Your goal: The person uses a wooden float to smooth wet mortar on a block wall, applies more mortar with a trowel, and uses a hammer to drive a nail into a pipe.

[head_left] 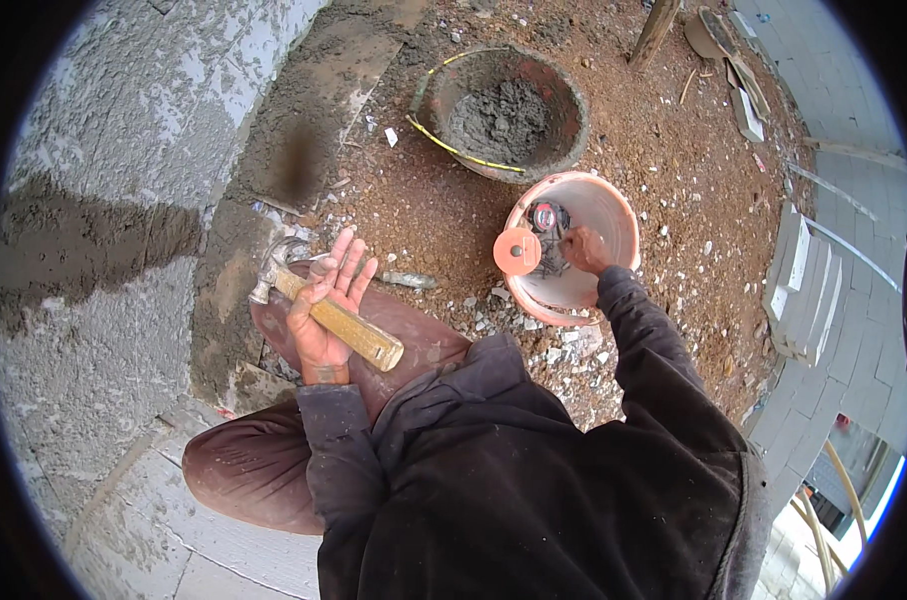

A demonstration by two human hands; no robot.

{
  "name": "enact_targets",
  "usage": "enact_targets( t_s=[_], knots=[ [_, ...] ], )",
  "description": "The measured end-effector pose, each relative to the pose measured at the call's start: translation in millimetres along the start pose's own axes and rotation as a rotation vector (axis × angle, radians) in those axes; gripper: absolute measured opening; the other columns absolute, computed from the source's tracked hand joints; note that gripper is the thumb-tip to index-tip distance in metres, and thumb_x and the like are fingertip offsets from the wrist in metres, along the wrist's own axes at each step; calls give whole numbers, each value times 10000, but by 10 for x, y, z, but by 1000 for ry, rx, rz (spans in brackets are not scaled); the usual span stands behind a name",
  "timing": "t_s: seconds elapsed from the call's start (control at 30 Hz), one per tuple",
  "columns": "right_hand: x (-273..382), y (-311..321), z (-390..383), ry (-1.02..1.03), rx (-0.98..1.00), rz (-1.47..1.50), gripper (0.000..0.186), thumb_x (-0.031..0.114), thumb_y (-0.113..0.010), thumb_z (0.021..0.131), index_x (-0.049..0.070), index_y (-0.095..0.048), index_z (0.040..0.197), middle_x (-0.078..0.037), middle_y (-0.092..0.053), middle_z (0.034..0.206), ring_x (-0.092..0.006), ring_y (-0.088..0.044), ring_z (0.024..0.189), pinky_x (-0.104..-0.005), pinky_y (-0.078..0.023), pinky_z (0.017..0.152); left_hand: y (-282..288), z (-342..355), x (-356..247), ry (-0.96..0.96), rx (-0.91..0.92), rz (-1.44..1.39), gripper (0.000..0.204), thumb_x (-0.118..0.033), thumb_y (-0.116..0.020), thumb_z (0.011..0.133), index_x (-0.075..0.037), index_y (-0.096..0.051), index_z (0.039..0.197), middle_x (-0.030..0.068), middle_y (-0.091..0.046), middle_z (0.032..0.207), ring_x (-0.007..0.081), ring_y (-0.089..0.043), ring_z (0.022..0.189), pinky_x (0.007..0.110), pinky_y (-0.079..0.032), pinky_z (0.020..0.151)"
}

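The hammer [346, 325] looks stiff and head-heavy, best gripped mid-handle; left hand [321, 347] fingers [350, 262] are spread, right hand [587, 250] fingers unclear.

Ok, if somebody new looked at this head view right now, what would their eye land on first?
Probably the hammer with its wooden handle, lying across the upturned left hand, left of centre. Next, the pale orange bucket right of centre, with the right hand reaching inside and a bright orange disc at its left rim. Beyond it, at upper centre, a mud-crusted bucket holds grey, wet-looking mix.
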State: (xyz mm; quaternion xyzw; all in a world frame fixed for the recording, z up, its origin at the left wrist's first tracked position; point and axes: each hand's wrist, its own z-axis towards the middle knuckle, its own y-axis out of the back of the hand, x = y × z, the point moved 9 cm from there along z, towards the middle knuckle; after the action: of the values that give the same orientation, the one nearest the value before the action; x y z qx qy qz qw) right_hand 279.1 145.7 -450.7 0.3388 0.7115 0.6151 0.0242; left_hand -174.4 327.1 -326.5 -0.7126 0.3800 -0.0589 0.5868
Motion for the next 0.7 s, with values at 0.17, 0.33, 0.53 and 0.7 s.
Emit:
enact_targets(
  t_s=[0.17,0.33,0.53,0.7],
  knots=[
    [167,-604,-196,106,411,-495,221,200,-642,863,18,-755,915,-270,-738,967,-432,-731,856,-552,-557,783,-4,-7,3,-4,-9,-37,304,-90,-592,877,23,-637,1156,263,-287,1649,383,-250,1554,582,-232,1280],
    [-34,80,60,26,188,-509,246,234,-662,860,28,-750,963,-254,-735,969,-433,-725,930,-545,-571,841,-7,7,-9,16,-9,-27,291,-84,-586,888,33,-618,1153,266,-254,1664,379,-187,1578,577,-197,1293],
    [-154,-242,-110,19,281,-434,235,258,-652,890,110,-731,1055,-209,-719,928,-416,-710,888,-571,-546,772,-42,60,42,28,5,-107,268,-77,-586,891,30,-615,1135,264,-241,1668,379,-177,1580,576,-197,1294],
    [88,14,-80,-27,-6,-453,266,214,-595,903,162,-729,1127,-217,-738,950,-429,-720,885,-567,-544,774,-20,15,7,17,-15,-16,264,-79,-595,886,24,-614,1128,258,-241,1671,376,-179,1580,577,-191,1296]
  ],
)
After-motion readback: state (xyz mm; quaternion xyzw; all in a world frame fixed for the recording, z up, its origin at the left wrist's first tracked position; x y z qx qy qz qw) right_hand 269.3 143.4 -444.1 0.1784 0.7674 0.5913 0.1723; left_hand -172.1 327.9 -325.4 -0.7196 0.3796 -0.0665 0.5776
